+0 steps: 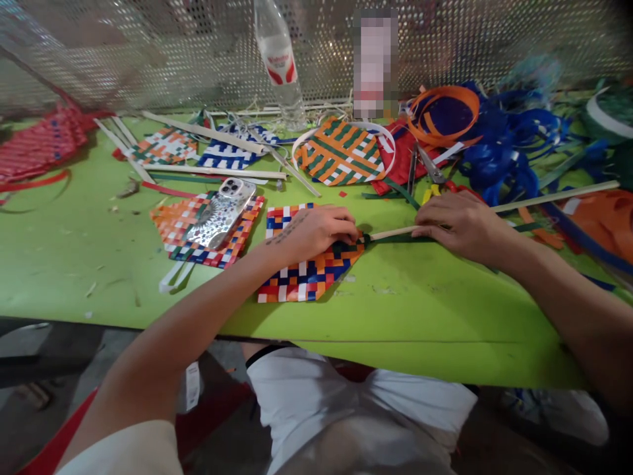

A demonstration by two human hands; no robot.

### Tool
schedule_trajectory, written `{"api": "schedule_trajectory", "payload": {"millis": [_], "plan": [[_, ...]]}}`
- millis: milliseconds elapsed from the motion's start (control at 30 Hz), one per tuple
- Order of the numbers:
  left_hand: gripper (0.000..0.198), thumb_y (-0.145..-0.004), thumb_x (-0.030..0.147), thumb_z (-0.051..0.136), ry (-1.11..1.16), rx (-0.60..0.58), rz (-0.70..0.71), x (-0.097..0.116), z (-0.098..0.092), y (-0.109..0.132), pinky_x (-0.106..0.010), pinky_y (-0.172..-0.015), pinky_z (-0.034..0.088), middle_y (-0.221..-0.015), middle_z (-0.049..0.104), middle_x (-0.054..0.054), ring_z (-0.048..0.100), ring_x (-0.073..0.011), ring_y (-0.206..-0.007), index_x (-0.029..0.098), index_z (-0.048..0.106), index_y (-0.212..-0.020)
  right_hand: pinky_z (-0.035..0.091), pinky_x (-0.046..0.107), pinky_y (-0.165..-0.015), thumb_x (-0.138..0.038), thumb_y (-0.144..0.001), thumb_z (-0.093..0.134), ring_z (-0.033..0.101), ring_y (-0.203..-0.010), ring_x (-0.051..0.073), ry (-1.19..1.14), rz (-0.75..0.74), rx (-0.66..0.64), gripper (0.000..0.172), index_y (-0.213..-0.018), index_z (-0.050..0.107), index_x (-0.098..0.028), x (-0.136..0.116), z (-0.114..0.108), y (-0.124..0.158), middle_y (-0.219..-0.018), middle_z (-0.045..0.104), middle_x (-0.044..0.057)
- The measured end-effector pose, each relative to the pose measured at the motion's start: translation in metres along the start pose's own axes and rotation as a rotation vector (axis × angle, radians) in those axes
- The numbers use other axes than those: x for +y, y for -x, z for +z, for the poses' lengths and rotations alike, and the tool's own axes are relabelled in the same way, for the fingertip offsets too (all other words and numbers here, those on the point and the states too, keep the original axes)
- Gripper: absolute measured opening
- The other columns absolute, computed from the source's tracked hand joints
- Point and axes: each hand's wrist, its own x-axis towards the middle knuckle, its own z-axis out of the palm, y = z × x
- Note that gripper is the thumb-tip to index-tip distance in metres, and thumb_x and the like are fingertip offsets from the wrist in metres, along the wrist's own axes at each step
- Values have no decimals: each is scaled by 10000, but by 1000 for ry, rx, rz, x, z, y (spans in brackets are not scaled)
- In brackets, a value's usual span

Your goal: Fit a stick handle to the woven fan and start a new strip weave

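Observation:
A woven fan (291,284) of orange, blue, white and red strips lies flat on the green table, its narrow end pointing right. My left hand (324,231) rests on its upper part, fingers curled and gripping the weave close to that end. From there a pale wooden stick (393,233) runs right, with a dark green strip (405,238) along its lower side. My right hand (455,221) is closed around the stick, thumb and fingers pinching it; the stick's far end emerges beyond the hand. My left fingertips are partly hidden.
Left of the fan, a phone (225,214) lies on another woven piece (180,218). Behind are a water bottle (281,66), a finished-looking woven fan (341,155), scissors (430,165), an orange strip coil (445,119) and blue strips (514,145). A perforated metal panel (198,53) stands at the back.

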Motion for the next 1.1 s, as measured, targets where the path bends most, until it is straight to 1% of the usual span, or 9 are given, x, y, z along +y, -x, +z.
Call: {"api": "schedule_trajectory", "payload": {"millis": [167,333,467,633,733,833,967,1100], "plan": [[261,-1084,179,562,-64,-61,69,1,-4,-8,-301,-745,483,-1130,793,-41,732,-192,-977,259,810,-1072,464,401,-842,-401,-1110,565,669,-926,268,4,8,22,281,-964,707,-207,-1,3,-1,-988,748,114],[344,-1039,82,515,-118,-149,45,7,-12,-11,-295,-617,380,-1120,756,-35,714,-181,-961,280,790,-1098,460,404,-848,-411,-1127,534,669,-939,277,21,7,16,312,-974,705,-199,-3,4,-1,-1001,750,121],[390,-982,32,505,-143,-193,44,4,-10,-10,-295,-585,340,-1119,716,-47,695,-182,-969,287,750,-1147,456,403,-838,-397,-1124,531,672,-942,281,56,10,33,314,-1003,741,-198,-5,3,-1,-1038,764,132],[403,-950,9,482,-111,-224,37,1,-7,-11,-287,-637,379,-1090,681,-53,681,-195,-979,279,711,-1141,466,404,-812,-444,-1132,499,676,-911,279,96,-6,55,355,-1016,768,-244,-4,0,-1,-976,757,96],[416,-930,9,493,-113,-238,45,1,-8,-12,-293,-653,384,-1076,674,-57,674,-211,-989,281,704,-1162,486,416,-819,-454,-1117,522,681,-917,288,38,-9,60,339,-1014,785,-267,-2,-1,-1,-973,750,93],[392,-941,33,503,-103,-240,51,0,-7,-12,-297,-666,396,-1063,674,-59,673,-222,-1003,280,709,-1166,504,431,-836,-441,-1102,551,688,-927,296,-29,-9,73,298,-1010,794,-294,1,-1,-2,-988,755,83],[348,-995,71,489,-81,-256,31,0,-6,-13,-295,-664,402,-1075,674,-61,672,-211,-961,284,711,-1159,513,419,-815,-398,-1098,581,688,-896,280,-82,-70,85,268,-1000,787,-257,3,-2,-5,-967,763,91],[275,-1004,101,513,2,-275,40,3,-11,-14,-296,-698,441,-1001,641,-62,636,-199,-860,248,725,-1095,505,404,-812,-347,-1104,592,684,-886,264,-85,-122,80,259,-996,785,-213,-1,-1,-6,-957,777,116]]}}
